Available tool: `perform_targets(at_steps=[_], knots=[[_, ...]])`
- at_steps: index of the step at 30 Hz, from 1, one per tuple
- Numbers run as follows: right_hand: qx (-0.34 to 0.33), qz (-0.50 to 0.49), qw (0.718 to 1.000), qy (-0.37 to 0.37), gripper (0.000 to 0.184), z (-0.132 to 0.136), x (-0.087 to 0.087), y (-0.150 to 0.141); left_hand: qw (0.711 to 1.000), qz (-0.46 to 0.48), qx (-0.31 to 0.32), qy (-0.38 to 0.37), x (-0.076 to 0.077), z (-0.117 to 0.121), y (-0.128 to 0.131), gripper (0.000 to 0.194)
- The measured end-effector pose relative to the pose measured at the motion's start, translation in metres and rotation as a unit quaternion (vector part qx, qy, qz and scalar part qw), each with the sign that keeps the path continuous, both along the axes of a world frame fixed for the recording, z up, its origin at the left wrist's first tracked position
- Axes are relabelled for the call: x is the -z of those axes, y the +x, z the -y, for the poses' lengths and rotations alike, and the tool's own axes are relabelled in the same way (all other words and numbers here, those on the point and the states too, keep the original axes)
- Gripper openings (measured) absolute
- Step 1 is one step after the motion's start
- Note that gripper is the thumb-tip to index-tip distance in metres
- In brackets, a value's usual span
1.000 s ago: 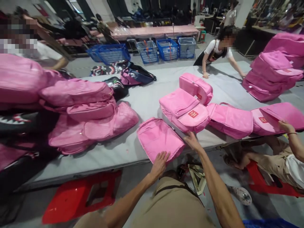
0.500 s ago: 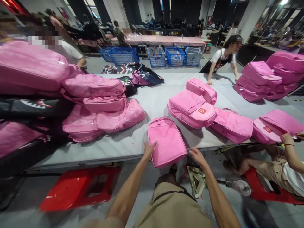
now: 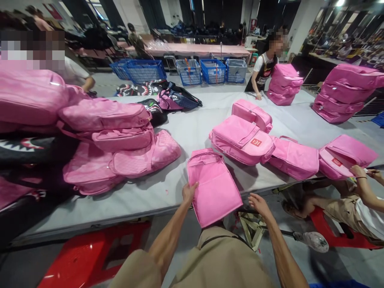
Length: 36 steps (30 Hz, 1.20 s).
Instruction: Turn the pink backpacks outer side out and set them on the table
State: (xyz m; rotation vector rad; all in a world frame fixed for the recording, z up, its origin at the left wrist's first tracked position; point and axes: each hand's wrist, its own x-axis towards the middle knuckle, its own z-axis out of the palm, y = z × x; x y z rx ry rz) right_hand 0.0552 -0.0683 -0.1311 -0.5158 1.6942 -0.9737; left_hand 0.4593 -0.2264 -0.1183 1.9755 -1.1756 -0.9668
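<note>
A flat pink backpack [image 3: 213, 186] lies at the near edge of the grey table [image 3: 168, 186], its lower end overhanging toward the person's lap; bare tabletop stretches to its left; the left hand [image 3: 189, 192] grips the backpack's left edge, fingers closed on the fabric; the right hand [image 3: 260, 204] hovers just off the table edge, fingers loosely spread, holding nothing; a filled pink backpack with a red label [image 3: 243, 140] sits close behind to the right; a pile of pink backpacks [image 3: 114, 144] crowds the left; a red stool [image 3: 93, 256] stands below; a co-worker's hand [image 3: 358, 172] touches another pink bag [image 3: 345, 156] at far right.
</note>
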Motion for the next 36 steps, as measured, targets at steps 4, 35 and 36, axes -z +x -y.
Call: perform_targets(at_steps=[4,35,36], knots=[[-0.051,-0.025,0.994,-0.090,0.085,0.054,-0.038,0.024,0.995,-0.079,0.010,-0.051,-0.035,-0.017,0.017,0.062],[-0.082,0.051,0.977,-0.188,0.058,0.153,-0.167,0.083,0.921,-0.225,0.268,-0.172,-0.149,-0.085,-0.129,0.033],[-0.079,0.062,0.978,-0.184,0.058,0.150,-0.162,0.087,0.922,-0.217,0.267,-0.175,-0.150,-0.089,-0.126,0.034]])
